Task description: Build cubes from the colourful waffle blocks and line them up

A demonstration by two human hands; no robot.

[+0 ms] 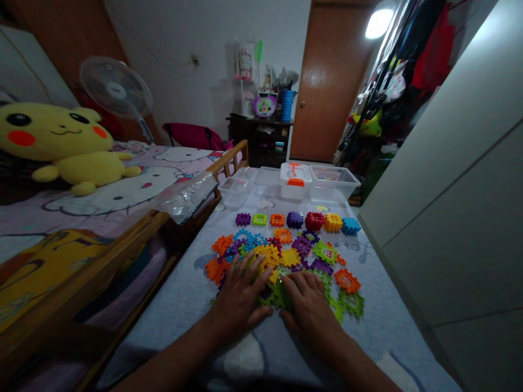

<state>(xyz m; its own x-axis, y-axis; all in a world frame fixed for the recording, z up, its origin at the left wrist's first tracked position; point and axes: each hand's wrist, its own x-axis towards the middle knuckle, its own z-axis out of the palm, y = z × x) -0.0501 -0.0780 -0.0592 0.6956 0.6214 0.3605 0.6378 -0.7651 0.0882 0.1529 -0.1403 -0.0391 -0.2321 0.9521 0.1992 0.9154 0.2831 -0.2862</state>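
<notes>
A loose pile of plastic interlocking blocks, among them a yellow block (pixel 290 257), an orange block (pixel 347 280) and a purple block (pixel 302 245), lies on the cloth before me. My left hand (pixel 243 291) rests on the pile's near left side, fingers spread over yellow and green pieces. Close by on the right, my right hand (pixel 307 299) has its fingers bent and together, with a green block (pixel 286 295) between thumb and index finger. Pieces under both palms are hidden. Behind the pile runs a row of stacked blocks sorted by colour, including a red stack (pixel 314 220).
Clear plastic boxes (pixel 333 185) stand at the table's far end, one with an orange-latched lid (pixel 295 182). A wooden bed rail (pixel 163 228) borders the table on the left, with a plastic-wrapped item (pixel 183 196) on it. A pale cabinet (pixel 457 218) rises on the right.
</notes>
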